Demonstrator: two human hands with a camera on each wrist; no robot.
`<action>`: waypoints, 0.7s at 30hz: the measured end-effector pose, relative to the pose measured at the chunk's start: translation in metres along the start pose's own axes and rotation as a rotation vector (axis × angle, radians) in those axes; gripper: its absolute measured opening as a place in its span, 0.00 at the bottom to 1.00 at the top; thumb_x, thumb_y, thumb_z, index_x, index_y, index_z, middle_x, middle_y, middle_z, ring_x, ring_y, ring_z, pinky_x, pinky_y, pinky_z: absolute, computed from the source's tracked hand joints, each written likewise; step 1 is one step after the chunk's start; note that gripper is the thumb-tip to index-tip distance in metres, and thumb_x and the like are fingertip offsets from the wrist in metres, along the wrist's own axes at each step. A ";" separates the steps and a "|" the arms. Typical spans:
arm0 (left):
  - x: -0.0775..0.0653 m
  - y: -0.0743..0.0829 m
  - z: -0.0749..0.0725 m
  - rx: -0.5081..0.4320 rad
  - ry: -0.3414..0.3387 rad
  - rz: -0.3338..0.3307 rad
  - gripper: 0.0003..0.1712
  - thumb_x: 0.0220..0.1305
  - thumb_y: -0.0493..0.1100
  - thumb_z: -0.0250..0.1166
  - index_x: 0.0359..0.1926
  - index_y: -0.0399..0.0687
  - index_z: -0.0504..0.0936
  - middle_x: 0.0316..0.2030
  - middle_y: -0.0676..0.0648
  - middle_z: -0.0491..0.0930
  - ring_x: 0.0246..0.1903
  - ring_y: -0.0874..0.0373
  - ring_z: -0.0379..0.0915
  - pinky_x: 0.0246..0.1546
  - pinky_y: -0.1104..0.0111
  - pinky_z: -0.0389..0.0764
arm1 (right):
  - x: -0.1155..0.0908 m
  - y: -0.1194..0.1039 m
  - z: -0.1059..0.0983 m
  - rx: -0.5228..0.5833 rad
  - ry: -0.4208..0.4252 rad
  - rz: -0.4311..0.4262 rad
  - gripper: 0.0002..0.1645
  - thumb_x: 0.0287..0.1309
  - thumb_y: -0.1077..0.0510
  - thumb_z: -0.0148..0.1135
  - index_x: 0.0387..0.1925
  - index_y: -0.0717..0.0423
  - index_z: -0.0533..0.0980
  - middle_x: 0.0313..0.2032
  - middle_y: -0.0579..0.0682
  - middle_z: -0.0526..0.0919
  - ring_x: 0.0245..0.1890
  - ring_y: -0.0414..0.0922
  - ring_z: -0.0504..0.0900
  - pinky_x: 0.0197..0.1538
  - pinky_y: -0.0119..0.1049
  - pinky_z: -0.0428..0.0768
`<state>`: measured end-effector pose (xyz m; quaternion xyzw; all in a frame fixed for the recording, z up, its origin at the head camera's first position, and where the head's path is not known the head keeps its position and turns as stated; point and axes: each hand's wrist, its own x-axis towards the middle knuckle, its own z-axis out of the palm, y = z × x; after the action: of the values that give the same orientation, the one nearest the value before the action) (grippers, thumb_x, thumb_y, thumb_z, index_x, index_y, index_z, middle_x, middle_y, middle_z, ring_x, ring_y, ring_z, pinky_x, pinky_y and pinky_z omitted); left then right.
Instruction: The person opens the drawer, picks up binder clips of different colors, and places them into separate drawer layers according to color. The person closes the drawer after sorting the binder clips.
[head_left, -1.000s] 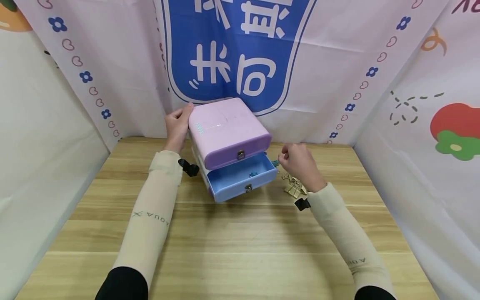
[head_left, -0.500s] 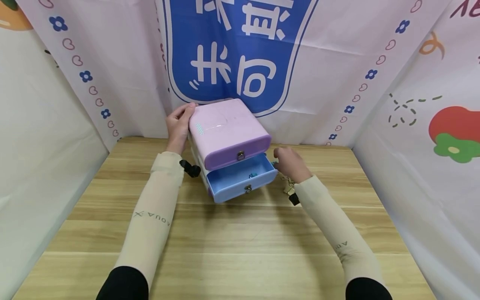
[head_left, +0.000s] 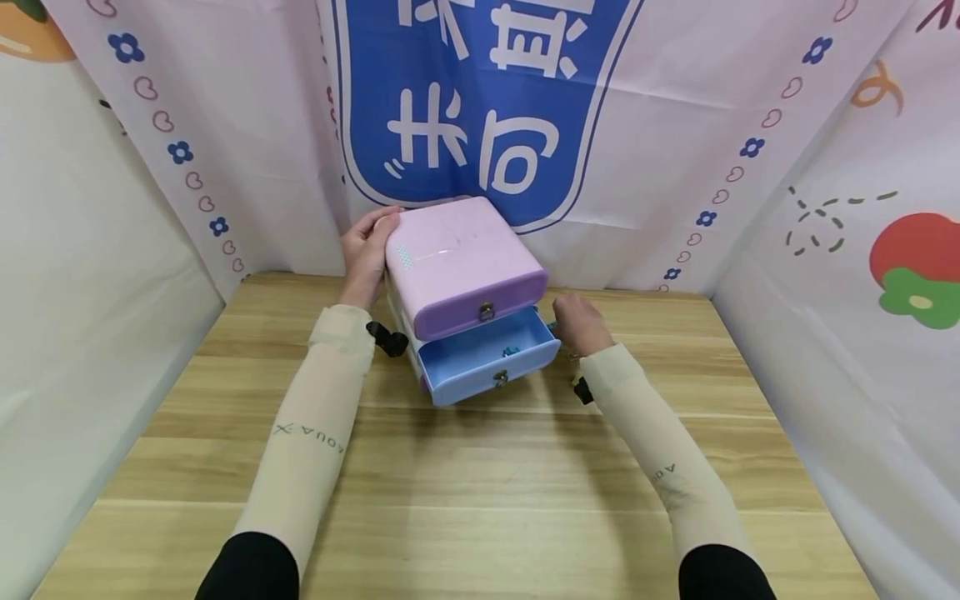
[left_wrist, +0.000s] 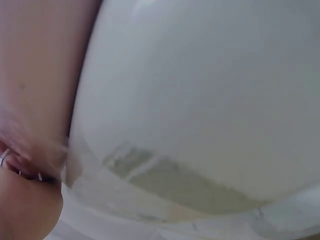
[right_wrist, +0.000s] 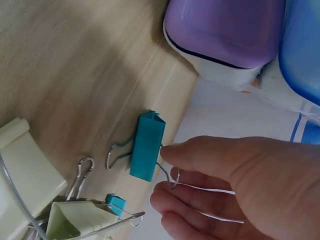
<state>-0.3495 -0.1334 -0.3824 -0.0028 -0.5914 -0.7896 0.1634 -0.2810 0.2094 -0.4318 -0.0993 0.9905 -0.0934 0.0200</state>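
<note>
A small two-tier drawer box point(head_left: 465, 258), pink on top, stands at the table's back. Its lower blue drawer point(head_left: 461, 390) is pulled out, with a small teal clip point(head_left: 511, 351) inside. My left hand point(head_left: 365, 254) holds the box at its back left corner; in the left wrist view the white side fills most of the picture. On the other side, my right hand point(head_left: 581, 323) is low beside the drawer. Seen from the right wrist, its thumb and fingers pinch a wire handle of a teal binder clip point(right_wrist: 147, 145).
Large pale gold binder clips point(right_wrist: 30, 165) lie close to the right hand, with another small teal clip point(right_wrist: 116, 204) among them. The purple upper drawer point(head_left: 480, 307) is closed. A printed cloth point(head_left: 637, 167) hangs right behind the box.
My right hand has moved left and down toward the drawer's right side, and its forearm now covers most of the gold clips. The left hand keeps its hold on the box.
</note>
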 end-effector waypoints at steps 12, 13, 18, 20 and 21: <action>-0.002 -0.004 0.005 -0.052 0.035 0.025 0.12 0.68 0.45 0.73 0.49 0.47 0.92 0.47 0.52 0.89 0.51 0.59 0.80 0.52 0.71 0.78 | 0.001 0.009 -0.001 0.016 -0.042 0.006 0.07 0.58 0.69 0.69 0.26 0.60 0.79 0.25 0.53 0.81 0.26 0.47 0.75 0.30 0.40 0.76; -0.002 -0.004 0.004 -0.052 0.031 0.022 0.12 0.67 0.45 0.73 0.49 0.47 0.91 0.47 0.52 0.89 0.51 0.59 0.80 0.52 0.71 0.78 | 0.001 0.010 -0.002 0.019 -0.044 0.002 0.06 0.58 0.69 0.69 0.27 0.61 0.81 0.26 0.53 0.82 0.26 0.48 0.77 0.31 0.41 0.77; -0.001 -0.003 0.003 -0.047 0.015 -0.002 0.13 0.68 0.46 0.73 0.50 0.47 0.91 0.50 0.51 0.88 0.52 0.59 0.80 0.52 0.71 0.79 | -0.002 0.016 -0.009 0.034 -0.035 -0.014 0.01 0.62 0.68 0.68 0.35 0.64 0.84 0.34 0.57 0.88 0.34 0.52 0.84 0.40 0.47 0.85; -0.001 -0.002 0.003 -0.046 0.011 -0.012 0.13 0.68 0.46 0.73 0.51 0.47 0.91 0.51 0.50 0.88 0.52 0.58 0.80 0.52 0.71 0.79 | -0.003 0.017 -0.012 0.037 -0.022 -0.020 0.02 0.63 0.67 0.68 0.36 0.65 0.84 0.36 0.58 0.89 0.36 0.53 0.86 0.42 0.48 0.86; -0.001 -0.002 0.003 -0.045 0.010 -0.017 0.14 0.68 0.46 0.73 0.51 0.47 0.91 0.51 0.50 0.88 0.52 0.58 0.80 0.52 0.71 0.79 | -0.004 0.018 -0.014 0.038 -0.016 -0.025 0.02 0.64 0.67 0.68 0.36 0.65 0.84 0.37 0.59 0.89 0.36 0.53 0.86 0.43 0.49 0.86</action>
<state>-0.3500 -0.1295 -0.3835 0.0023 -0.5729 -0.8039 0.1596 -0.2818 0.2300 -0.4213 -0.1120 0.9870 -0.1115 0.0284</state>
